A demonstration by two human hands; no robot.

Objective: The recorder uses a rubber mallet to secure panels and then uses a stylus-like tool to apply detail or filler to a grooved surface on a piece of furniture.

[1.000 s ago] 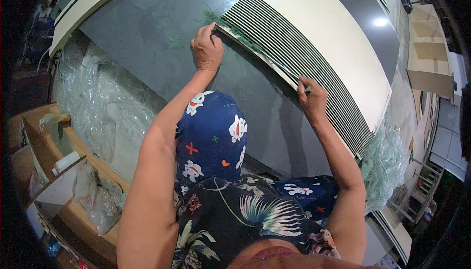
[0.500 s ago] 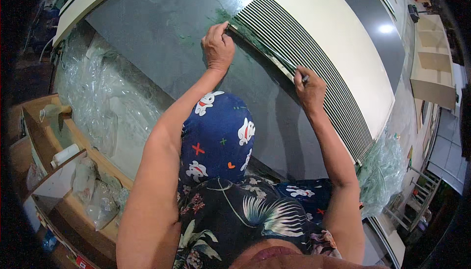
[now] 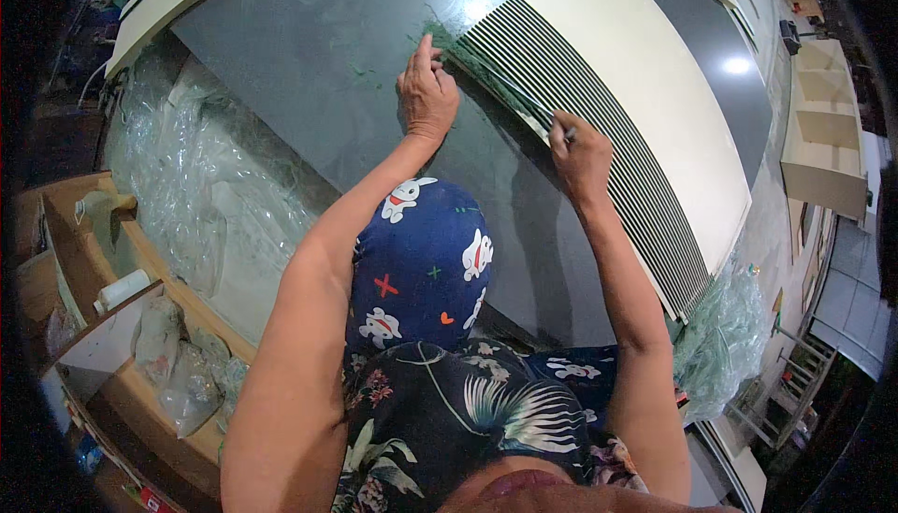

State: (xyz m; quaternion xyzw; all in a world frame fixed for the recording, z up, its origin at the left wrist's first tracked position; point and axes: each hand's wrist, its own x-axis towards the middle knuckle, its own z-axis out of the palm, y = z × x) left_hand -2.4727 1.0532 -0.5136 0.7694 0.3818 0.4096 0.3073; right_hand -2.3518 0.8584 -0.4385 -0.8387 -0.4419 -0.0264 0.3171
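Note:
A cream panel (image 3: 645, 73) lies across a grey board (image 3: 318, 55), with a band of dark and light ribs (image 3: 599, 130) along its near side. My right hand (image 3: 582, 156) is closed round the dark end of a thin, long-shafted tool (image 3: 533, 97), whose shaft slants up and left along the ribbed edge. What its tip is like, I cannot make out. My left hand (image 3: 429, 97) is beside the far left corner of the ribs, its index finger stretched out and the fingers partly apart. Dark green dust (image 3: 432, 31) is scattered round that corner and along the edge.
Crumpled clear plastic sheeting (image 3: 224, 176) lies left of the board, with more plastic (image 3: 725, 335) at the panel's near right end. A wooden drawer-like frame (image 3: 154, 260) at the left holds plastic bags (image 3: 192, 387) and a white roll (image 3: 122, 290). A cream shelf unit (image 3: 825, 139) stands at the right.
My left hand has lifted its fingers off the panel's edge and opened them. My right hand has moved slightly up and left with the tool.

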